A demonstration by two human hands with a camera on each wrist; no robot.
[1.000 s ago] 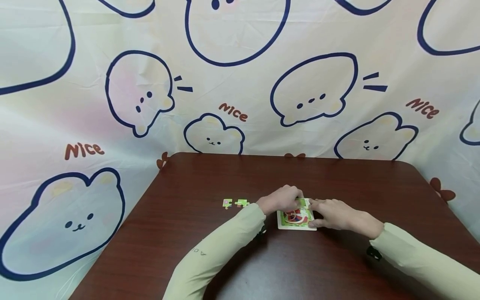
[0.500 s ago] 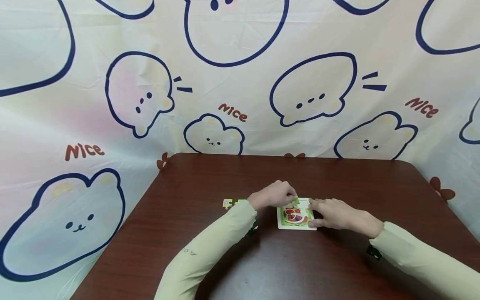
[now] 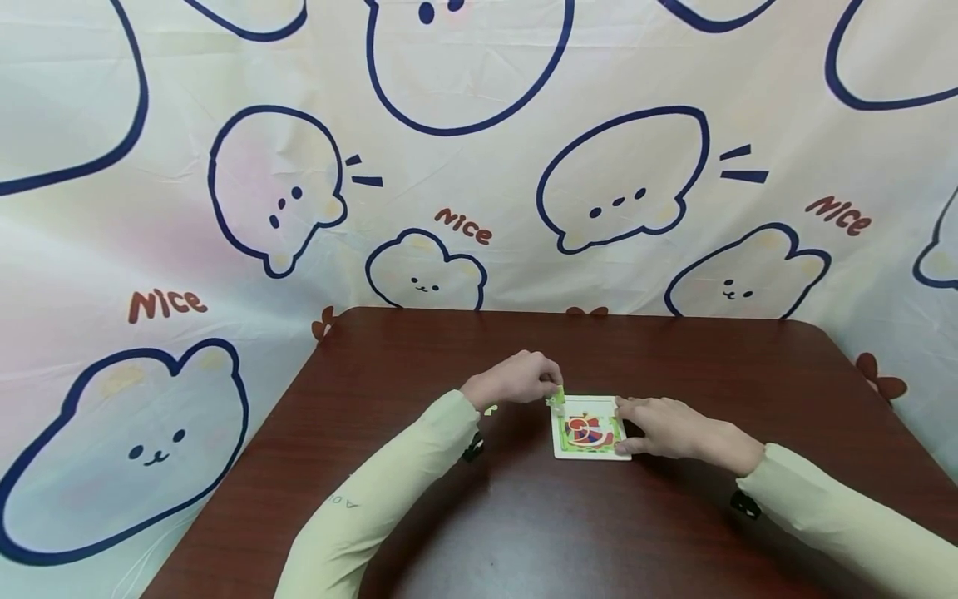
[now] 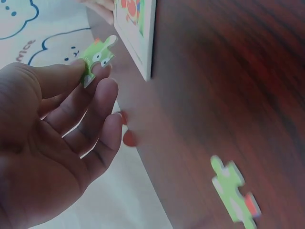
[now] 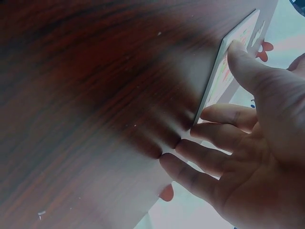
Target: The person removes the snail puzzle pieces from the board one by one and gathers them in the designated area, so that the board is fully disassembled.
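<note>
A green jigsaw piece [image 4: 99, 55] with white dots is pinched between the thumb and index finger of my left hand [image 3: 516, 378]; its other fingers hang loosely curled. Held by the upper left corner of the puzzle board [image 3: 591, 407], the piece [image 3: 557, 398] looks lifted off it. The board has a white frame and a red, blue and green picture; its upper strip shows bare white. At the board's right edge rests my right hand [image 3: 662, 428]. In the right wrist view, its thumb lies on the board's rim [image 5: 220, 57] and its extended fingers touch the side and tabletop.
Another green jigsaw piece [image 4: 233, 193] lies on the dark wooden table [image 3: 569, 524] to the left of the board. In the head view my left wrist mostly hides the loose pieces. A cartoon-printed cloth [image 3: 509, 183] hangs behind and beside the table.
My left hand has moved left from over the board, lifting the green jigsaw piece out of its upper part, which now shows white. My right hand has stayed at the board's edge.
</note>
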